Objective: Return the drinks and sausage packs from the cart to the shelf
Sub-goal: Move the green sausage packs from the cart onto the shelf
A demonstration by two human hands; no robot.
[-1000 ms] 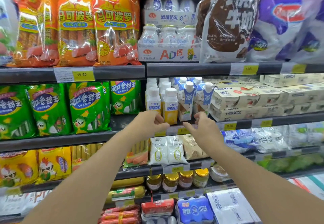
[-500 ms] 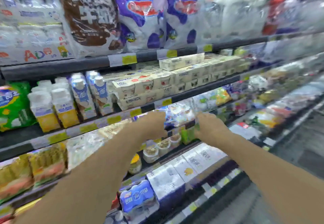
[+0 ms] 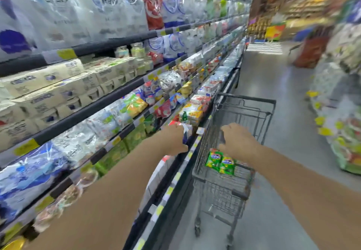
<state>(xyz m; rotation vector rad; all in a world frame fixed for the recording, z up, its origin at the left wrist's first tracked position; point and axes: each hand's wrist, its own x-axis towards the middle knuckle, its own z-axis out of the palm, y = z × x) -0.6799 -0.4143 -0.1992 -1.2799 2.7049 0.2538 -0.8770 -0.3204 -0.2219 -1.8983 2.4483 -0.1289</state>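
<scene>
My left hand [image 3: 173,140] hovers in front of the lower shelf edge with its fingers loosely curled, and I see nothing held in it. A blurred white and blue pack sits just beyond its fingertips. My right hand [image 3: 238,142] reaches over the near rim of the grey wire cart [image 3: 246,101], fingers relaxed and pointing down. Two green sausage packs [image 3: 220,161] lie in the cart's upper basket, just below my right hand. The shelf unit [image 3: 93,110] with its dairy packs and drinks runs along my left.
The cart stands close against the base of the shelf unit. A grey floor aisle [image 3: 283,85] runs ahead on the right. Another display with yellow price tags [image 3: 343,132] lines the far right. The picture is blurred by motion.
My view has swung right from the drink bottles to the cart. Both hands have left the shelf and dropped toward the cart, the right one now over its basket.
</scene>
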